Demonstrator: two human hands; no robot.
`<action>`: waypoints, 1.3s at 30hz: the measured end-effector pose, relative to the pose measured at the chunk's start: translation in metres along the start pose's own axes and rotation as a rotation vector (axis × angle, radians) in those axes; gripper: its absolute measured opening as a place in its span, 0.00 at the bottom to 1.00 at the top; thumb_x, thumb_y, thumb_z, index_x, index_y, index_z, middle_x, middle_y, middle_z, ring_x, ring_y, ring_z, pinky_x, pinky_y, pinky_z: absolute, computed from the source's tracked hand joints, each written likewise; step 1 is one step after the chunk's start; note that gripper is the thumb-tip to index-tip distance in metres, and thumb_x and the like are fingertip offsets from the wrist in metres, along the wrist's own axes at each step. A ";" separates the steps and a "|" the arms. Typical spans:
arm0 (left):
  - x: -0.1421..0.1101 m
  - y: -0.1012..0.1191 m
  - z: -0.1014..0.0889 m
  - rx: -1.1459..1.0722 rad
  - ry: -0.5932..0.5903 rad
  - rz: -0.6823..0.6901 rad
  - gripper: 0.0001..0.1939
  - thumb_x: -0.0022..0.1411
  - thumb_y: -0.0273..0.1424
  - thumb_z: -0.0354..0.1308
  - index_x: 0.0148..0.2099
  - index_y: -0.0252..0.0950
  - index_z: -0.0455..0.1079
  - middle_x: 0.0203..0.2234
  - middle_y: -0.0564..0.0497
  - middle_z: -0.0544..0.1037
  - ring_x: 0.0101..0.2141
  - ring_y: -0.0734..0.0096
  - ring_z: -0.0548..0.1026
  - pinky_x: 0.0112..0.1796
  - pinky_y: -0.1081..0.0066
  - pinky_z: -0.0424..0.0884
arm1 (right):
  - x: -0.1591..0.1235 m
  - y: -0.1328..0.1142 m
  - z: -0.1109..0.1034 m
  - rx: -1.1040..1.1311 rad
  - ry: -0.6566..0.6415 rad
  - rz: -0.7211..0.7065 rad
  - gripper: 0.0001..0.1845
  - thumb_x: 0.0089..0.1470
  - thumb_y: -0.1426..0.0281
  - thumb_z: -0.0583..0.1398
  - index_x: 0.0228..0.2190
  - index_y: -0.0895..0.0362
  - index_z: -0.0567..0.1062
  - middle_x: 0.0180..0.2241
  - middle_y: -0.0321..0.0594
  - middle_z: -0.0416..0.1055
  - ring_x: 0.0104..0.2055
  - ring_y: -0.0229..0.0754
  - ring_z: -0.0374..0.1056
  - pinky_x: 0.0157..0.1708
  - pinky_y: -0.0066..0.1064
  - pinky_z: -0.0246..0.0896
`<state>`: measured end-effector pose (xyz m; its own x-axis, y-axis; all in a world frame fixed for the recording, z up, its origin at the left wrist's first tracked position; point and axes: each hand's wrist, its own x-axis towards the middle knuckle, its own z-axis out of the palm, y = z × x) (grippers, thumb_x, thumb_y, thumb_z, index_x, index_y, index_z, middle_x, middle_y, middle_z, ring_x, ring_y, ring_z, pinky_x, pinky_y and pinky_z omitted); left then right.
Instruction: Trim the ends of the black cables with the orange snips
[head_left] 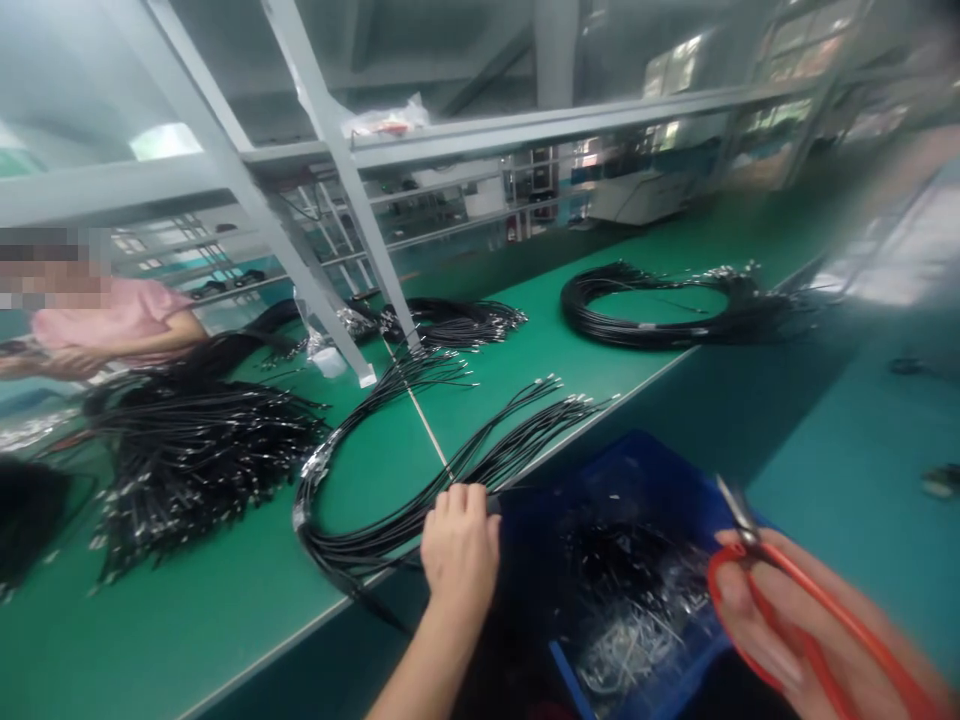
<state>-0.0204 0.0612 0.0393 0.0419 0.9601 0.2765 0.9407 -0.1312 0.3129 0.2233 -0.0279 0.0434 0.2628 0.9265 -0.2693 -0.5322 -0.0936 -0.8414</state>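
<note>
My left hand [461, 545] is closed at the bench's front edge, its fingers curled over part of a bundle of black cables [360, 535]. The bundle bends in a U on the green top, and its metal-tipped ends point right and away from me. A short dark piece shows by my left thumb, too blurred to name. In my right hand [840, 610] are scissors [810, 580] with red handles, fingers through the loops. Their tips point up and left, over the right side of a blue bin [630, 465], apart from the cables.
Black and clear scraps [630, 640] lie in the bin below the bench edge. On the green bench [517, 360] rest a coiled cable bundle [637, 325] and a large cable pile [210, 450]. Grey shelf posts [360, 200] rise from it. A co-worker [120, 315] in pink sits left.
</note>
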 end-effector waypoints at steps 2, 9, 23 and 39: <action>0.008 -0.016 -0.006 0.016 0.008 -0.025 0.06 0.57 0.23 0.52 0.33 0.38 0.68 0.31 0.47 0.70 0.38 0.58 0.67 0.39 0.63 0.61 | 0.000 0.000 0.005 0.034 -0.080 0.038 0.12 0.46 0.63 0.64 0.34 0.54 0.75 0.22 0.38 0.71 0.18 0.35 0.56 0.19 0.30 0.58; 0.032 -0.034 -0.022 -0.184 -0.130 0.016 0.02 0.58 0.29 0.51 0.33 0.40 0.64 0.24 0.55 0.71 0.27 0.68 0.71 0.28 0.72 0.63 | 0.004 -0.006 0.020 0.078 -0.101 0.009 0.08 0.51 0.65 0.61 0.34 0.53 0.72 0.24 0.35 0.68 0.21 0.34 0.58 0.22 0.26 0.55; 0.010 0.112 -0.034 -0.405 -0.127 0.592 0.08 0.60 0.28 0.51 0.33 0.40 0.72 0.27 0.50 0.74 0.31 0.65 0.70 0.32 0.70 0.63 | 0.014 0.007 0.033 0.128 0.154 -0.203 0.21 0.41 0.68 0.68 0.37 0.54 0.66 0.23 0.30 0.68 0.18 0.31 0.59 0.17 0.22 0.51; -0.011 0.089 0.000 -0.899 -0.533 0.220 0.08 0.57 0.33 0.57 0.34 0.36 0.76 0.27 0.48 0.77 0.30 0.66 0.73 0.32 0.72 0.67 | 0.009 0.005 0.044 0.208 0.182 -0.207 0.20 0.43 0.71 0.66 0.39 0.54 0.65 0.27 0.32 0.71 0.23 0.36 0.65 0.26 0.28 0.58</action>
<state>0.0628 0.0389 0.0637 0.5276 0.8484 0.0437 0.3098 -0.2400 0.9200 0.1874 -0.0043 0.0572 0.5116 0.8361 -0.1978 -0.6006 0.1833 -0.7783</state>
